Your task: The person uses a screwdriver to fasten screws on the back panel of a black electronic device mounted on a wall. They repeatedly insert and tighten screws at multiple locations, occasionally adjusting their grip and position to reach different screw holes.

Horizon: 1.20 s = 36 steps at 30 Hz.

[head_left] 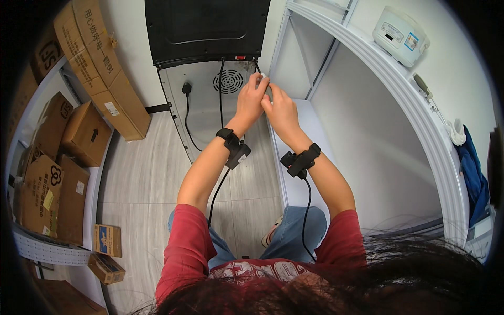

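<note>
My left hand [252,100] and my right hand [282,111] meet in front of a black and grey appliance [181,123]. Both have their fingers closed, pinching at one spot. A small pale bit shows between the fingertips, too hidden to name. Just above them a short dark cord or tube [256,65] comes from the appliance's upper right corner. Left of my hands a black cable [221,94] hangs down past a round vent [229,81]. Farther left, a black power plug [186,88] on its own cord lies against the grey panel.
A tall cardboard carton [113,89] leans at the left, beside a shelf of cardboard boxes [86,134]. Two small boxes [107,240] sit low at the left. On the right, a white shelf unit [362,131] bears a white rice cooker [400,37]. Black straps with cabled devices circle my wrists.
</note>
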Each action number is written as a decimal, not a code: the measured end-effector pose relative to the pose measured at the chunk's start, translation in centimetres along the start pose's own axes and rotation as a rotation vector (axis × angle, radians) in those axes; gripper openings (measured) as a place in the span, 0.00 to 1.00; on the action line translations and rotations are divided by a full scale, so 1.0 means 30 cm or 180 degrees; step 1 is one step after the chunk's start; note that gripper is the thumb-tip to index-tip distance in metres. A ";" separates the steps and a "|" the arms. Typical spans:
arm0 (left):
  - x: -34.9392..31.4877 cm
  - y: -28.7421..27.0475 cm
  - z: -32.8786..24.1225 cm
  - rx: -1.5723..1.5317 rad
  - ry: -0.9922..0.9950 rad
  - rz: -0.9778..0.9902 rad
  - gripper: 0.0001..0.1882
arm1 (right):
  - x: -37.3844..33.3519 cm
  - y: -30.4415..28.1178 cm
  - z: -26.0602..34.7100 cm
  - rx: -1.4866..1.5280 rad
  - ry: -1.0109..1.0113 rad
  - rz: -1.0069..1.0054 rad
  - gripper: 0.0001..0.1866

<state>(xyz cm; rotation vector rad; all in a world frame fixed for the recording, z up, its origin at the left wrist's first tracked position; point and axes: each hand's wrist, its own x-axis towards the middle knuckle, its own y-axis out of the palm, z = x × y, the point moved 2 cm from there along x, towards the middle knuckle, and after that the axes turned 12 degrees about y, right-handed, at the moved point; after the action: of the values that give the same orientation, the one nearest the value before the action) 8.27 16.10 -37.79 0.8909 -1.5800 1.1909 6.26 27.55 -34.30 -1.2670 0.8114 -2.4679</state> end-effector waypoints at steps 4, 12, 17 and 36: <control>0.009 0.003 -0.013 -0.0200 -0.0288 0.0150 0.24 | 0.000 -0.006 -0.007 -0.0273 -0.0536 -0.0256 0.19; 0.037 0.017 0.008 -0.0083 -0.0030 0.0077 0.24 | 0.020 -0.038 0.002 -0.0326 0.0401 0.0215 0.23; 0.058 0.019 0.010 -0.0124 0.0081 0.0051 0.26 | 0.011 -0.045 -0.007 -0.0124 -0.0208 -0.0062 0.24; 0.109 0.057 0.014 0.0050 0.0022 -0.0025 0.22 | 0.075 -0.089 -0.045 -0.0446 -0.1515 -0.0589 0.19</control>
<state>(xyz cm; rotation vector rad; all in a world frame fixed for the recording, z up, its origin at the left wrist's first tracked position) 5.61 16.09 -35.21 0.9015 -1.5623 1.2014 3.91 29.19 -31.88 -1.9548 0.7729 -2.1177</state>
